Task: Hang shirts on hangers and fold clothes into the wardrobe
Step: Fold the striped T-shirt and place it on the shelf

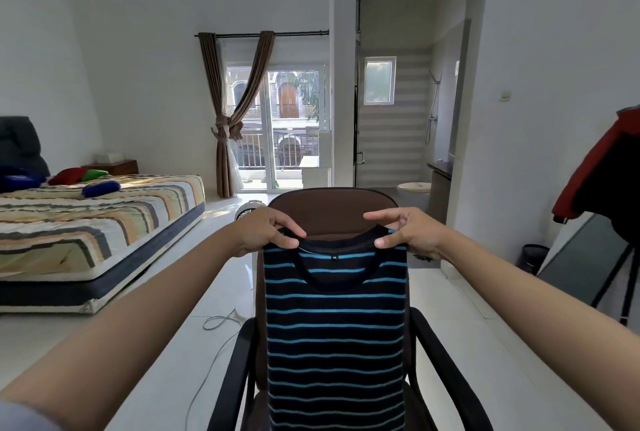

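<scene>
The person is holding a dark shirt with blue stripes (335,319) up in front of them, with both arms stretched forward. The left hand (268,233) is pinching the shirt's left shoulder edge, thumb and forefinger closed on the fabric just beside the collar. The right hand (407,233) is pinching the right shoulder edge in the same way, while its other fingers are sticking out loosely above the cloth. The 2 hands are sitting level with each other, 1 on either side of the neckline, and each is equally near its own shoulder.

The shirt is hanging straight down from the fingers, so its long axis is running vertically, collar at the top and hem dropping out of view at the bottom edge. It looks narrowed, as if the sides and sleeves are already folded behind, though that cannot be confirmed. It is hanging in front of a brown office chair (332,208), covering most of the backrest; whether it is touching the chair cannot be told.

No hanger and no wardrobe are showing here. Judging by the grip, the next step is likely folding the shirt top to bottom, or carrying it off to a hanger.
</scene>
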Tool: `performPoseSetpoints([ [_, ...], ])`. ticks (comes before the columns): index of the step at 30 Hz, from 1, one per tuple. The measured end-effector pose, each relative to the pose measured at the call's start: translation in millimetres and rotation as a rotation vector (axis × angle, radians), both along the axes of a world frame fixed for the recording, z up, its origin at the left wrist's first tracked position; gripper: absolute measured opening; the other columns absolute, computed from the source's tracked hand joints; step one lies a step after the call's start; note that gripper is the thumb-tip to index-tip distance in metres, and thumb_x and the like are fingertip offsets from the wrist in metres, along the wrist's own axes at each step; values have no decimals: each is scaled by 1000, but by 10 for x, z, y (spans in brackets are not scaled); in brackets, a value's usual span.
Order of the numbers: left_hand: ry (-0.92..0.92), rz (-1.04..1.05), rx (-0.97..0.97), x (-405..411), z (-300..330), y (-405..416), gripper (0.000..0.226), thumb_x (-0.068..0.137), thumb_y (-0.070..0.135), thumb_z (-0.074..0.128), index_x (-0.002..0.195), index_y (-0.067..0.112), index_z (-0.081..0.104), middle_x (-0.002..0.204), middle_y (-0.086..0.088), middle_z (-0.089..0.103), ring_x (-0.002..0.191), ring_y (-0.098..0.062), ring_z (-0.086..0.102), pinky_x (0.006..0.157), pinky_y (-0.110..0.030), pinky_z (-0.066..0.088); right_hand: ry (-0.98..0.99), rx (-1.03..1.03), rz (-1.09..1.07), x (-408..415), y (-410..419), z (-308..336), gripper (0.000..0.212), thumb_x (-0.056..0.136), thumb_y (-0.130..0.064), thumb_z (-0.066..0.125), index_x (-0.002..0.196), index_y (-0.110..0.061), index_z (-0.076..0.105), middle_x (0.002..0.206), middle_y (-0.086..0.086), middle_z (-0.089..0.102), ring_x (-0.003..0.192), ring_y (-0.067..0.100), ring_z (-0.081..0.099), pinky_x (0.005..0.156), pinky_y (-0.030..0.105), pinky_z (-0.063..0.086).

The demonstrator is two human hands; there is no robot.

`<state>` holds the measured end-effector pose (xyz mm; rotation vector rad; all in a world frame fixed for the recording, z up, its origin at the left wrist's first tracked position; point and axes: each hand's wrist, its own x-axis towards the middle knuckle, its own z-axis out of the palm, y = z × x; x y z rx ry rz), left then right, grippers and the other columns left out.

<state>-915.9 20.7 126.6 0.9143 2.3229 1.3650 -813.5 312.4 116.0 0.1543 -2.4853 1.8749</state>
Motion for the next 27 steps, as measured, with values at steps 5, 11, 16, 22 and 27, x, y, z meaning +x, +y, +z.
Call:
performPoseSetpoints([
  [5, 20, 45, -45, -500, 21, 321, 21, 75, 2, 74, 82, 22, 76, 102, -10, 70, 101, -29, 64, 91, -39, 53, 4, -15, -3, -524, 289, -8, 38, 76, 8, 70, 111, -6, 67, 99, 10, 72, 93, 21, 69, 74, 23, 56],
  [11, 34, 101, -41, -884, 50, 628, 20, 76, 1, 73, 82, 19, 75, 96, -10, 72, 94, -25, 66, 78, -28, 54, 17, 28, 13, -1033, 580, 20, 33, 78, 4, 69, 110, -7, 68, 101, 2, 69, 93, 13, 66, 67, 16, 54],
  [16, 32, 134, -65, -980, -13, 751, 18, 78, 2, 71, 86, 18, 74, 95, -3, 71, 96, -22, 64, 81, -28, 53, 30, 58, 16, -1274, 742, -63, 27, 77, -1, 72, 101, -14, 72, 99, 3, 72, 98, 18, 65, 76, 23, 54],
  [22, 21, 124, -77, -694, -202, 685, 17, 78, 2, 70, 87, 17, 73, 95, -1, 70, 93, -19, 65, 78, -25, 52, 7, 16, 42, -1029, 703, -235, 26, 77, 2, 71, 99, -13, 73, 96, 5, 72, 91, 17, 68, 74, 21, 55],
  [27, -78, 72, -70, -48, -620, 433, 19, 76, 0, 73, 85, 16, 75, 92, -11, 72, 87, -24, 68, 81, -32, 55, -44, 3, 75, -392, 492, -630, 27, 76, 5, 72, 98, -10, 73, 85, 2, 75, 83, 14, 71, 71, 19, 54],
])
